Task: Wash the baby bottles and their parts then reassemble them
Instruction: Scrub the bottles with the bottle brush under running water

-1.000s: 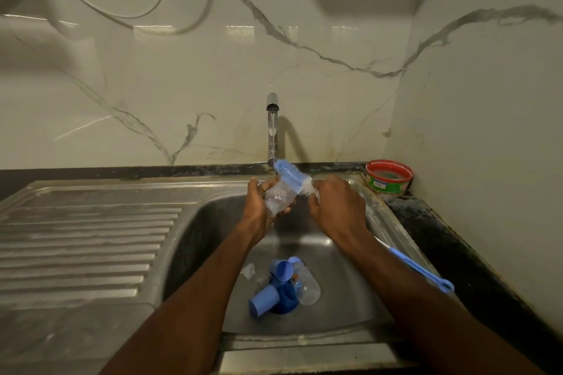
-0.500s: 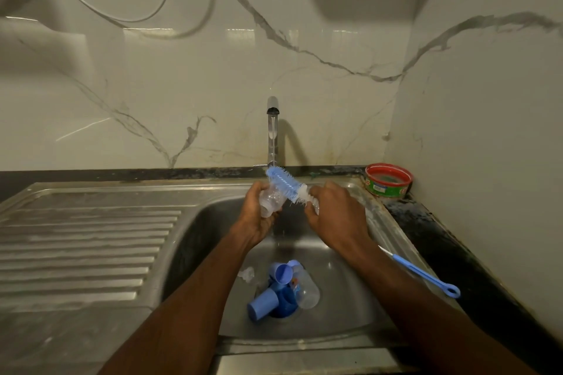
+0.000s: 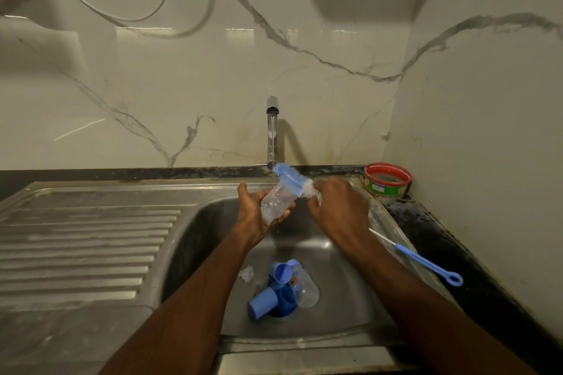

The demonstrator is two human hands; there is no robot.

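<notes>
**A:** What are the hands doing?

**B:** Both are up over the sink [image 3: 189, 237], under the tap [image 3: 272, 131]. The left hand [image 3: 256, 216] cradles a clear bottle [image 3: 275, 202] on its side, fingers curled under and round the body, palm up. The right hand [image 3: 338, 210] is closed round a brush [image 3: 292, 178] just below the bristles; the blue-and-white head pokes out past its knuckles and lies across the top of the bottle, its tip reaching out under the tap. The handle trails out behind the right wrist.

**B:** I can't tell whether water is running; the stream is too faint to see.

**A:** How would that bottle handle?

**B:** Light, thin plastic, stiff enough not to crush, but probably wet and slick. I'd take it round the middle of the body, as the left hand has it, leaving the neck free.

**A:** And the brush?

**B:** Soft bristles on a bendy wire stem. Held close to the head, as now, it should flex less.

**A:** Anything else waiting?

**B:** Below the hands, on the sink floor, sit another clear bottle [image 3: 304, 286] and blue caps [image 3: 263, 303], bunched together. Beyond the right hand, on the counter corner, stands a red-rimmed tub [image 3: 387, 184].
</notes>
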